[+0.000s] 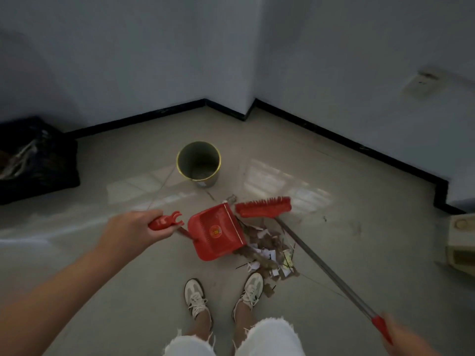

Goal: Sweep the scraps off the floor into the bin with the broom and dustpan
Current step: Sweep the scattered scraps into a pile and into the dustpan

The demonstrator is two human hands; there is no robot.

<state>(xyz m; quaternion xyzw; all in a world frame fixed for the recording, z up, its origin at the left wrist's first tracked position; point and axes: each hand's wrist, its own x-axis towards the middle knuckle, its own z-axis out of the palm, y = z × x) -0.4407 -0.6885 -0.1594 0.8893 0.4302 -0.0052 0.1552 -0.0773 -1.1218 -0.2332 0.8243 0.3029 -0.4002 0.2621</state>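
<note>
Nearest, the right hand [406,339] clasps the broom [321,264] by its red grip (blurred). Paper and leaf scraps [267,255] lie piled by the feet. The left hand [136,231] grips the dustpan [217,231] handle, the pan's mouth facing the pile to receive them. Beyond stands the open bin [199,163].

Dim room corner. White walls [128,60] w/ black skirting [334,134] meet glossy pale tile floor [102,253]; wall steps out far centre. Black bag [33,160] far left; beige unit [462,242] at right edge; stained wall plate [421,83] far right.
</note>
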